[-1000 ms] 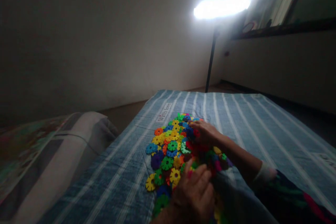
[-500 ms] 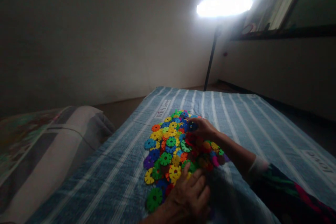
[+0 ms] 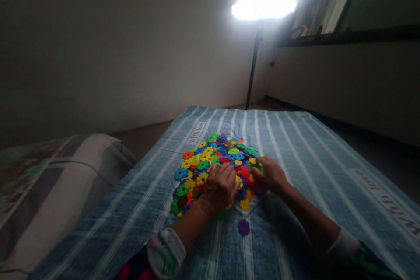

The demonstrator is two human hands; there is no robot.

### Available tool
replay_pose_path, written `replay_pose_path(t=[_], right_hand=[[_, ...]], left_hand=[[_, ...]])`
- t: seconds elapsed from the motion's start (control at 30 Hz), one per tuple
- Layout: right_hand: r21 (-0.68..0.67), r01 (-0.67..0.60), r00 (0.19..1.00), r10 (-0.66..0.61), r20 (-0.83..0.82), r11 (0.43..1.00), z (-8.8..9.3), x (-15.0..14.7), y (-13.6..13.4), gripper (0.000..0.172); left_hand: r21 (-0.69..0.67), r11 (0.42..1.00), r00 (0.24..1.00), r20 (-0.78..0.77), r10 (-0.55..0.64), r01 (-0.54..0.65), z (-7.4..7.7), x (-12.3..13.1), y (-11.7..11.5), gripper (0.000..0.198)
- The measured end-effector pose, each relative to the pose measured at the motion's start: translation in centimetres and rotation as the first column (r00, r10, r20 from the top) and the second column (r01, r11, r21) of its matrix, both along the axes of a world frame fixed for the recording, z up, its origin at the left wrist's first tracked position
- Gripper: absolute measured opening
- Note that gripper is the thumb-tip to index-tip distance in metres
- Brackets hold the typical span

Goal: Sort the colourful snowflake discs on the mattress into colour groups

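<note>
A heap of colourful notched plastic discs (image 3: 203, 165), flower-shaped and lying flat or overlapping, sits in the middle of the striped cloth. My left hand (image 3: 220, 187) rests cupped over the near side of the heap, its fingers bent down on the discs; what lies under the palm is hidden. At the heap's right edge is my right hand (image 3: 269, 173), thumb and fingers apart around green and yellow discs (image 3: 254, 162), touching them. A single purple disc (image 3: 243, 227) lies apart on the cloth, nearer to me.
The blue striped cloth (image 3: 138, 210) covers a flat surface with printed words on both sides. A bright lamp (image 3: 264, 8) on a dark pole (image 3: 252, 74) stands behind the far edge. To the left lies a folded grey and white bedding piece (image 3: 75, 175).
My left hand has moved up and forward onto the heap. My right hand has come back from the far part to the right edge. The heap is more bunched, and a purple disc lies apart.
</note>
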State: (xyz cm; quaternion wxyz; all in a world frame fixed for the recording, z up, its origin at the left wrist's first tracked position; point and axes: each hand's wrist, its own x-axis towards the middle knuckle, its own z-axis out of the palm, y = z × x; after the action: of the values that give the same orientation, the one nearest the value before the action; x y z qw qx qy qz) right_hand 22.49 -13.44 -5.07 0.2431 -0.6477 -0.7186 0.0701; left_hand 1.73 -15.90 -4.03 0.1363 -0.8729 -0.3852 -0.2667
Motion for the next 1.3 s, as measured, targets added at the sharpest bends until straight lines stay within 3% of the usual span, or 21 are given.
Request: replay_pose_path(t=[0.17,0.23,0.33,0.4,0.47,0.53,0.67,0.8,1.03,1.1,1.2,1.3], right_hand=[[0.22,-0.174,0.953,0.221,-0.21,0.96,-1.3,-0.9,-0.7,0.034],[0.249,-0.129,0.955,0.188,-0.23,0.96,-1.6,0.2,-0.7,0.037],[0.183,0.04,0.979,-0.003,-0.202,0.982,-2.3,2.5,-0.5,0.039],[0.125,0.095,0.976,-0.067,-0.209,0.988,-3.0,3.0,-0.3,0.039],[0.105,0.078,0.965,-0.048,-0.258,0.991,-3.5,2.4,-0.3,0.04],[0.115,0.027,0.939,0.015,-0.344,0.993,-3.6,0.9,-0.5,0.041],[0.144,-0.082,0.827,0.148,-0.543,0.986,-2.9,-1.9,-1.1,0.038],[0.145,-0.187,0.732,0.237,-0.639,0.971,-1.6,-2.6,-2.3,0.034],[0.265,-0.291,0.713,0.393,-0.58,0.919,-0.4,-2.3,-3.8,0.025],[0.314,-0.22,0.752,0.366,-0.549,0.923,-0.8,-1.7,-3.3,0.023],[0.34,-0.048,0.851,0.216,-0.478,0.939,-1.5,0.1,-2.1,0.021],[0.29,0.09,0.933,0.022,-0.36,0.953,-2.2,1.9,-1.2,0.024]], left_hand=[[0.012,0.996,0.995,0.04,0.092,-0.093,1.0,0.6,0.5,0.017],[0.035,0.998,0.996,0.066,0.055,-0.057,0.7,1.4,-1.1,0.017],[-0.052,0.99,0.991,0.035,-0.128,0.129,-0.4,3.3,-4.3,0.018],[-0.134,0.944,0.951,-0.035,-0.307,0.3,-1.1,4.5,-5.9,0.027],[-0.222,0.895,0.904,-0.103,-0.415,0.386,-1.7,5.3,-6.7,0.03],[-0.263,0.878,0.889,-0.121,-0.442,0.401,-2.3,5.5,-6.6,0.026],[-0.239,0.893,0.903,-0.108,-0.416,0.382,-3.3,5.1,-5.5,0.012],[-0.12,0.921,0.92,-0.088,-0.381,0.37,-3.8,4.7,-4.8,0.022],[0.098,0.967,0.968,0.072,-0.242,0.234,-3.6,4.5,-4.6,0.028],[0.106,0.98,0.98,0.09,-0.177,0.168,-3.3,4.2,-4.5,0.025],[0.1,0.99,0.991,0.077,-0.106,0.098,-2.9,3.8,-4.5,0.023],[0.114,0.984,0.985,0.092,-0.148,0.137,-2.5,3.8,-4.8,0.022]])
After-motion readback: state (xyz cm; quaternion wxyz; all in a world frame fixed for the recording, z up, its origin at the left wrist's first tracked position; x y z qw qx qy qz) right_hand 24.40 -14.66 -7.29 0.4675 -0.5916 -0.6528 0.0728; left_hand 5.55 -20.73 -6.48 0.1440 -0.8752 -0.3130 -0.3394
